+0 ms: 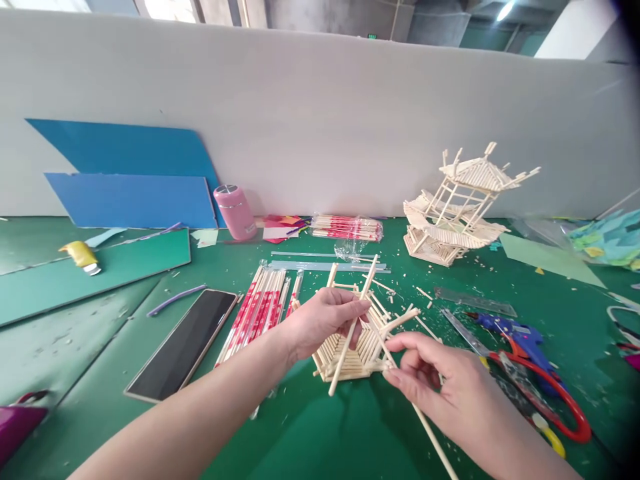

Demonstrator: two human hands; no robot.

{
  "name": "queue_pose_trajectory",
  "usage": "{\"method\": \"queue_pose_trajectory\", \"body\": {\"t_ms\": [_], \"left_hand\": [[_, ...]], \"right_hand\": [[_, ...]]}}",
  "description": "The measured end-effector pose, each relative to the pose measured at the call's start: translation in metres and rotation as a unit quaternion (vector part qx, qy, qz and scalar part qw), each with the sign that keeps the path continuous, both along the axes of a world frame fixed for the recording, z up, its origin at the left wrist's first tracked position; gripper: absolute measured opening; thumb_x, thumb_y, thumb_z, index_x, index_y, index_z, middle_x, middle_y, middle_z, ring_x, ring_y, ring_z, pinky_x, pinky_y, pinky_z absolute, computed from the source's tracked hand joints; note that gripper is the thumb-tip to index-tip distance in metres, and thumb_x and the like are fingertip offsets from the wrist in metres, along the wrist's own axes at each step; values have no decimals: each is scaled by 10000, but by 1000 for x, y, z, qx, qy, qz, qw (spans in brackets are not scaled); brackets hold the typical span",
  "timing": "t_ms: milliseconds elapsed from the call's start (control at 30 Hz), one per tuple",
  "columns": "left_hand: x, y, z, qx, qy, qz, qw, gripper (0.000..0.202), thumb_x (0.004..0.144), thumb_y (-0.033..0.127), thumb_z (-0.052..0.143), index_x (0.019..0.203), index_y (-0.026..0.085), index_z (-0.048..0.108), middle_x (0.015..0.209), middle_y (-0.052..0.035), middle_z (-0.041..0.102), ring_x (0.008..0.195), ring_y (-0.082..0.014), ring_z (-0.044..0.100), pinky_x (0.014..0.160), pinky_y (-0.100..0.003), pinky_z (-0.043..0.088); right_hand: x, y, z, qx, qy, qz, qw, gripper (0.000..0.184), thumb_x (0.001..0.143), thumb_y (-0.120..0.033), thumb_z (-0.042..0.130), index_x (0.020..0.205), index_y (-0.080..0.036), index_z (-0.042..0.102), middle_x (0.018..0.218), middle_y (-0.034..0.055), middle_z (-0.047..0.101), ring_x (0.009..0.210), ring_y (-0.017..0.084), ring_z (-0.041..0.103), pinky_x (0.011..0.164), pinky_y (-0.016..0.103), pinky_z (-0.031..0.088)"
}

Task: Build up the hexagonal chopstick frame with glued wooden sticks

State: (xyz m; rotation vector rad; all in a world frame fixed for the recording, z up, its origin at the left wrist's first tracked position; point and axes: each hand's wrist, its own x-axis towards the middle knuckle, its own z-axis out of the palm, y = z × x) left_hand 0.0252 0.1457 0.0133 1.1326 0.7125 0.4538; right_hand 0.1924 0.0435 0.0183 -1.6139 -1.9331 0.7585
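My left hand (327,320) pinches a thin wooden stick (341,362) that slants over a many-sided frame of stacked sticks (327,353). A second long stick (434,437) runs from near my left fingertips down to the lower right. My right hand (435,377) has thumb and forefinger closed on this second stick, beside the frame's right side. The frame stands on the green table, with several stick ends jutting up and outward from it. My left fingers partly cover its middle.
Packs of chopsticks (260,303) and a phone (183,347) lie left. At right are a blue glue gun (515,330), red-handled scissors (575,413) and a stick-built pavilion model (450,220). A pink bottle (235,212) stands behind, before a pale partition (320,120).
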Motion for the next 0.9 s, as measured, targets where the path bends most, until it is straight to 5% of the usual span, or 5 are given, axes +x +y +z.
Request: {"method": "queue_pose_trajectory", "body": {"t_ms": [333, 567, 700, 900], "left_hand": [[-24, -21, -4, 34, -8, 61, 998, 355, 851, 397, 404, 849, 115, 621, 780, -87, 657, 780, -189, 586, 781, -340, 412], [-55, -50, -16, 79, 29, 95, 992, 258, 855, 248, 415, 1065, 225, 564, 1138, -38, 583, 1053, -186, 513, 932, -323, 361], [-51, -61, -25, 138, 38, 78, 987, 323, 803, 176, 478, 1124, 216, 489, 1158, -62, 557, 1093, -199, 486, 929, -332, 378], [-36, -66, -43, 274, 102, 102, 951, 247, 821, 172, 458, 1061, 213, 501, 1072, -54, 582, 994, -181, 537, 860, -314, 423]], "right_hand": [[5, -1, 0, -29, -9, 3, 1000, 188, 805, -323, 482, 959, -232, 543, 580, -32, 533, 486, 114, 498, 452, 212, 428], [16, -9, 3, -21, 55, -45, 997, 179, 865, -355, 376, 975, -241, 459, 679, 4, 542, 600, 140, 539, 523, 224, 452], [8, -13, -1, -28, 101, -85, 991, 206, 891, -367, 309, 1015, -247, 420, 579, -36, 450, 520, 123, 464, 500, 222, 418], [-2, -17, -32, -7, 133, -133, 982, 193, 821, -366, 475, 948, -223, 501, 589, -60, 276, 499, 102, 356, 450, 202, 358]]}}
